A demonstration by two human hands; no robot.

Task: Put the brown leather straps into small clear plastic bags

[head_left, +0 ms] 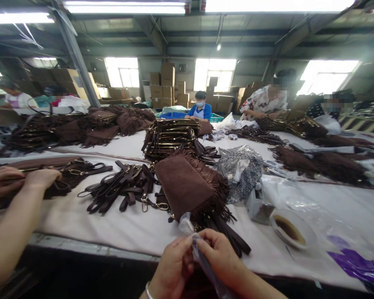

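Observation:
My left hand (174, 257) and my right hand (220, 251) meet at the table's front edge, fingertips pinched on a narrow strip of clear plastic wrapping (186, 224). One end sticks up past my fingers, and the longer end hangs below my right hand. A small shiny bit shows between the fingertips; what lies inside the plastic I cannot make out. Just beyond lies a brown suede bag (187, 182) with a fringe, dark straps beside it. Left of it is a pile of dark brown straps (121, 182) with gold-coloured clasps. Behind rises a stack of brown bags (171, 139).
At left, another person's hands (43, 178) work on a brown bag. To the right are a speckled plastic bag (241, 166), a roll of tape (289, 228) and purple plastic (361, 265). More brown bags (96, 124) and several people are across the table.

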